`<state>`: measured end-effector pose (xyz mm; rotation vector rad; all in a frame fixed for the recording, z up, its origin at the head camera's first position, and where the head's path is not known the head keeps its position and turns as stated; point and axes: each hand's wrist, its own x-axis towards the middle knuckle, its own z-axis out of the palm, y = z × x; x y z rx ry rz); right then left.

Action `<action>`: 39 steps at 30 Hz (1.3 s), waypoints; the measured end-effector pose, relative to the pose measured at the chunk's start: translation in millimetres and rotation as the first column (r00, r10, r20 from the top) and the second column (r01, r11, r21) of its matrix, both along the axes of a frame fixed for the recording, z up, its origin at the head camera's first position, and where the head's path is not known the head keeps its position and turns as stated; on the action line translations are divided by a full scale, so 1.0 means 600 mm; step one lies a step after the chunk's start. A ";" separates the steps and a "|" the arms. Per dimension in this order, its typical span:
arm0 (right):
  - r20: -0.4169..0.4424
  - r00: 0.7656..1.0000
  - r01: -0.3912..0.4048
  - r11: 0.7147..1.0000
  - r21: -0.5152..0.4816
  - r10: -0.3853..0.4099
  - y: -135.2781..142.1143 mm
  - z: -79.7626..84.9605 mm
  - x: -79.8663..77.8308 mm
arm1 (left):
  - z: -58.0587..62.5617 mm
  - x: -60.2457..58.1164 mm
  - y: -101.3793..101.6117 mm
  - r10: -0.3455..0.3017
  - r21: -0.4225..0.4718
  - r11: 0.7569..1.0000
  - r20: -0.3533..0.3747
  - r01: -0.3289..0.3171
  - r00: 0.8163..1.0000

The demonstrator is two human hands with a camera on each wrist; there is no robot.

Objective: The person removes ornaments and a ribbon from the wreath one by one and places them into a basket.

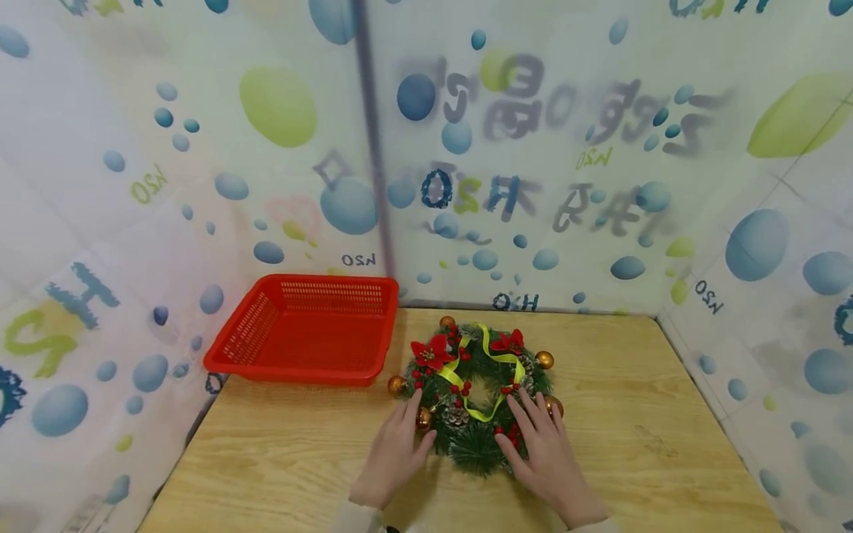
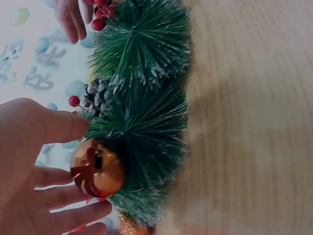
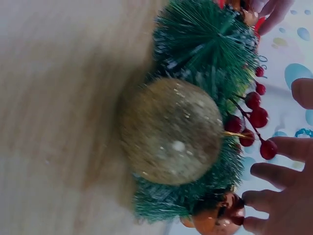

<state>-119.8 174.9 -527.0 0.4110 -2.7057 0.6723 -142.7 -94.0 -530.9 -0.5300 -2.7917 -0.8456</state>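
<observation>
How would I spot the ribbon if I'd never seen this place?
On the wooden table, right of the red basket, lies a green wreath. The ribbon winds loosely over it. Its bright yellow colour sets it apart from the red berries and dark needles.

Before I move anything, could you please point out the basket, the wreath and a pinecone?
Basket (image 1: 326, 346), head view, on its bare floor.
Wreath (image 1: 476, 450), head view, on its near green needles.
Pinecone (image 2: 98, 98), left wrist view, on its scales.

Head: bright, diffuse | wrist views: blurred tabletop (image 3: 58, 147), soft shadow | glittery ball (image 3: 171, 131): small highlight
</observation>
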 end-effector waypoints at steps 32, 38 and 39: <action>0.032 0.999 -0.037 0.999 -0.001 0.037 -0.015 -0.026 0.010 | -0.049 -0.008 0.018 0.107 0.305 0.948 -0.041 -0.090 0.993; -0.006 0.999 -0.042 0.999 0.003 0.042 -0.015 -0.027 0.012 | -0.044 -0.015 0.022 0.113 0.328 0.942 -0.090 -0.077 0.990; -0.012 0.999 -0.041 0.999 0.004 0.041 -0.015 -0.027 0.012 | -0.042 -0.016 0.023 0.108 0.328 0.942 -0.100 -0.069 0.989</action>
